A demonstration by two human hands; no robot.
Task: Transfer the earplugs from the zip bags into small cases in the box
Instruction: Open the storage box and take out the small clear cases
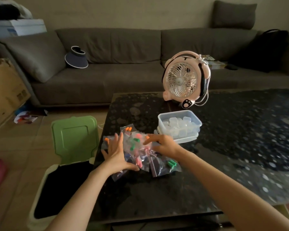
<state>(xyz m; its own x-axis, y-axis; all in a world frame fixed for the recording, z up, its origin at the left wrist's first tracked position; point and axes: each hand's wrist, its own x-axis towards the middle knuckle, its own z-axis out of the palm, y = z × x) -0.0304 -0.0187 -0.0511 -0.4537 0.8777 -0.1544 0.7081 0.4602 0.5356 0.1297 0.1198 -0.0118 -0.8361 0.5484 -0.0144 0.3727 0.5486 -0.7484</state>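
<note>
At centre frame on the dark counter [157, 189], the left hand [116, 154] and right hand [164, 145] lay flat, fingers spread, gripping nothing, on the zip bags [140, 152] of earplugs [135, 140]; the box [199, 125] of small cases [178, 125] sat just upper right, nearer the right hand.

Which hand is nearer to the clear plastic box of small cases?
The right hand, resting on the zip bags just in front of the clear plastic box. The left hand lies on the pile's left side, further from it.

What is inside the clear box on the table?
The box holds many small clear cases, heaped together. What lies below the top cases is covered.
</note>
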